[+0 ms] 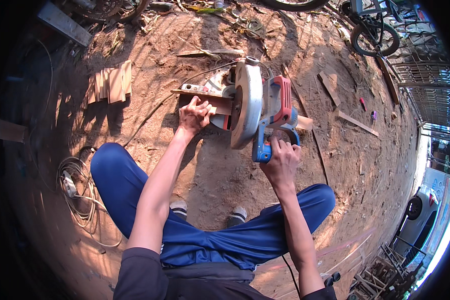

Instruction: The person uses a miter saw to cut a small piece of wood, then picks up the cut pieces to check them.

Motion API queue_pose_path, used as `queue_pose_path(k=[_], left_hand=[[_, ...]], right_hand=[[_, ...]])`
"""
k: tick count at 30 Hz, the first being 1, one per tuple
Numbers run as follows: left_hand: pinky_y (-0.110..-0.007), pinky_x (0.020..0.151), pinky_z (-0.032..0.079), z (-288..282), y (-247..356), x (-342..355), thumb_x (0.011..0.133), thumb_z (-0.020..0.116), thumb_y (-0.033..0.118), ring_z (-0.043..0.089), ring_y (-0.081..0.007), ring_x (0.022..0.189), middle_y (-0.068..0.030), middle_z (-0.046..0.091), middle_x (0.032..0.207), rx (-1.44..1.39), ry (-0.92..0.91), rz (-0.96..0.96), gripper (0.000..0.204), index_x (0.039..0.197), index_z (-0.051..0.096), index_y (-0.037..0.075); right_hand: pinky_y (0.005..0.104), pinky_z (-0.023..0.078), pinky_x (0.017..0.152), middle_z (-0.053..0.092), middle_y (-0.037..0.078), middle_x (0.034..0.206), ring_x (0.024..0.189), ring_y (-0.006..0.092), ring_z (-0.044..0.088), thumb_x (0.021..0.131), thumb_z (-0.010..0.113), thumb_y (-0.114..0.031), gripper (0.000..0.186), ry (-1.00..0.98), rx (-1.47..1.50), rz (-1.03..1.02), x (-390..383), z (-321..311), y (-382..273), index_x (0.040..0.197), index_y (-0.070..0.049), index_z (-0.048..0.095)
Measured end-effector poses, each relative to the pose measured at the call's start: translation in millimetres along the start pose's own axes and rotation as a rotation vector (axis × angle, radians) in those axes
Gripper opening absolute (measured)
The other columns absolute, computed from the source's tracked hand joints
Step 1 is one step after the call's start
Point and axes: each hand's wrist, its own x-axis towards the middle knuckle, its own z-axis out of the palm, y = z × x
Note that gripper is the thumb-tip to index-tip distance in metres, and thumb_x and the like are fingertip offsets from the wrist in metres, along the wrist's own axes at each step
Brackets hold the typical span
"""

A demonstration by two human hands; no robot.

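A mitre saw [247, 102] with a pale round blade guard and a red motor housing [280, 97] stands on the ground in front of me. My right hand [281, 159] is wrapped round its blue handle [261, 148]. On the left side of the blade, my left hand [195, 115] presses a short wooden board [219, 109] down on the saw's base, near the metal fence [200, 93]. The guard hides the blade and the middle of the work. A pale piece of wood [305, 123] sticks out to the right of the saw.
Cut wooden pieces [116, 85] stand grouped at the far left. Coiled cable with a white socket block [69, 186] lies by my left knee. Scrap strips [359, 124] and a red-handled tool [363, 104] lie on the right. A bicycle wheel [375, 39] is beyond.
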Motion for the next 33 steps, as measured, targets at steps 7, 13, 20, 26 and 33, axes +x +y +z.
queue_pose_path(k=[7, 13, 20, 26, 33], left_hand=[[-0.036, 0.072, 0.062, 3.8, -1.5, -4.9, 0.078, 0.078, 0.022, 0.068, -0.0256, 0.095, 0.0000, 0.077, 0.104, 0.025, -0.021, 0.008, 0.019, 0.096, 0.078, 0.016], [-0.037, 0.071, 0.063, -0.9, 1.5, 0.1, 0.076, 0.078, 0.022, 0.069, -0.0270, 0.097, -0.0033, 0.078, 0.102, -0.001, -0.011, -0.022, 0.015, 0.089, 0.078, 0.013], [-0.039, 0.076, 0.063, 5.5, -3.8, -8.7, 0.080, 0.077, 0.022, 0.070, -0.0293, 0.102, -0.0047, 0.077, 0.107, 0.019, -0.042, 0.007, 0.021, 0.098, 0.077, 0.011], [-0.041, 0.083, 0.062, 10.8, -6.6, -13.9, 0.085, 0.074, 0.022, 0.069, -0.0328, 0.109, -0.0065, 0.076, 0.112, 0.057, -0.067, 0.038, 0.022, 0.103, 0.077, 0.010], [-0.039, 0.083, 0.061, 5.2, -7.1, -11.7, 0.081, 0.076, 0.021, 0.069, -0.0313, 0.109, -0.0056, 0.077, 0.112, 0.005, -0.040, 0.039, 0.026, 0.105, 0.078, 0.012]], right_hand=[[0.0430, 0.042, 0.087, 0.065, 0.011, 0.086, 0.085, 0.0298, 0.064, 0.059, 0.078, -0.015, 0.048, 0.012, 0.006, 0.012, -4.2, 2.3, 0.2, 0.105, -0.008, 0.064], [0.0434, 0.041, 0.083, 0.065, 0.011, 0.080, 0.081, 0.0277, 0.064, 0.066, 0.072, -0.012, 0.036, 0.046, -0.005, -0.048, 0.7, -0.5, 2.2, 0.101, -0.009, 0.066], [0.0417, 0.040, 0.080, 0.067, 0.012, 0.080, 0.079, 0.0292, 0.065, 0.066, 0.071, -0.009, 0.039, -0.007, 0.026, -0.037, 11.0, -18.4, 5.3, 0.105, -0.010, 0.066], [0.0415, 0.040, 0.081, 0.068, 0.011, 0.081, 0.080, 0.0287, 0.066, 0.066, 0.072, -0.011, 0.040, -0.014, 0.001, -0.023, 12.1, -19.8, 3.4, 0.105, -0.011, 0.066], [0.0418, 0.040, 0.081, 0.068, 0.010, 0.081, 0.080, 0.0285, 0.066, 0.065, 0.073, -0.011, 0.040, 0.003, 0.024, -0.034, 11.6, -19.0, 4.0, 0.105, -0.012, 0.066]])
